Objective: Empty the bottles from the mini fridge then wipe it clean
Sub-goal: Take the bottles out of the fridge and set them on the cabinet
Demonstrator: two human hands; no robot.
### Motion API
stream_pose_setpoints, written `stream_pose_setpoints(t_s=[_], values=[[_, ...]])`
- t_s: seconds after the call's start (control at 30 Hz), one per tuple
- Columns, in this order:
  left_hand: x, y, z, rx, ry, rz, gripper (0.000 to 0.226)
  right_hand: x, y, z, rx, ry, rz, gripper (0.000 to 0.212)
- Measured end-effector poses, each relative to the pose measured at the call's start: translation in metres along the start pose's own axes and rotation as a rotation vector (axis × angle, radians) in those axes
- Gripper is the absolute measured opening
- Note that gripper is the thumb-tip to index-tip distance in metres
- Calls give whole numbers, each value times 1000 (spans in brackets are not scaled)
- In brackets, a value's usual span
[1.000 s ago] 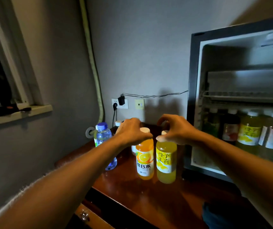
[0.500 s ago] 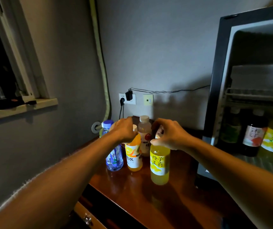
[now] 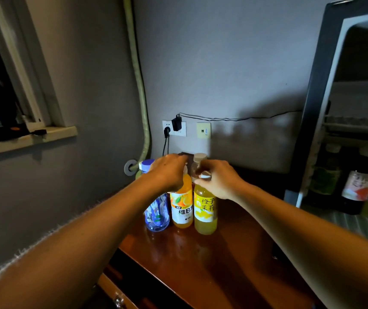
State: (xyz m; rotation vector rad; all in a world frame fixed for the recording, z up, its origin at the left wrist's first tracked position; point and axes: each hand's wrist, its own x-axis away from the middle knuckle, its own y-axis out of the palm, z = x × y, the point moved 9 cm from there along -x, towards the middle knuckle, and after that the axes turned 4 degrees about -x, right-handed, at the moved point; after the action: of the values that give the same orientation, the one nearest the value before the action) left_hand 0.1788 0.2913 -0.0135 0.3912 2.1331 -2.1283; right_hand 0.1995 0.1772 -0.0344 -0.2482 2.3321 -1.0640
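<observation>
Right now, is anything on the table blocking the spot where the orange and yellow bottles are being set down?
Nothing visible blocks them. The orange bottle and yellow bottle already stand on the table, held at the top by the left hand and right hand. The water bottle stands close on the left, another bottle behind.

Centre frame: left hand (image 3: 169, 172) grips orange bottle (image 3: 181, 206); right hand (image 3: 219, 180) grips yellow bottle (image 3: 205, 208), both standing on wooden table (image 3: 212, 259).

Orange, yellow and blue bottles on a glossy red-brown desk (image 3: 200, 259)

Orange bottle (image 3: 181, 208) with white label and orange-slice print; yellow bottle (image 3: 205, 210) labelled yellow and white; clear water bottle (image 3: 156, 212) capped blue (image 3: 146, 162); grey wall (image 3: 223, 63); black-framed, white-lined fridge (image 3: 314, 103).
</observation>
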Motion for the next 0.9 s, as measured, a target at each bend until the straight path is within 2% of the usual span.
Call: stream_pose_setpoints(t_s=[0.2,0.37,0.6,0.8,0.9], values=[[1,-3,-1,2,7,63,46,-3,-1,5,96,20,-102,26],[3,-2,3,17,17,17,41,2,-4,-1,163,-48,-75,22],[20,-4,21,31,101,46,47,25,-18,-6,212,1,-150,65],[34,-10,54,63,124,48,68,62,-55,-14,189,-1,-87,58],[43,-13,78,93,159,52,69,80,-78,-12,222,-5,-33,62]])
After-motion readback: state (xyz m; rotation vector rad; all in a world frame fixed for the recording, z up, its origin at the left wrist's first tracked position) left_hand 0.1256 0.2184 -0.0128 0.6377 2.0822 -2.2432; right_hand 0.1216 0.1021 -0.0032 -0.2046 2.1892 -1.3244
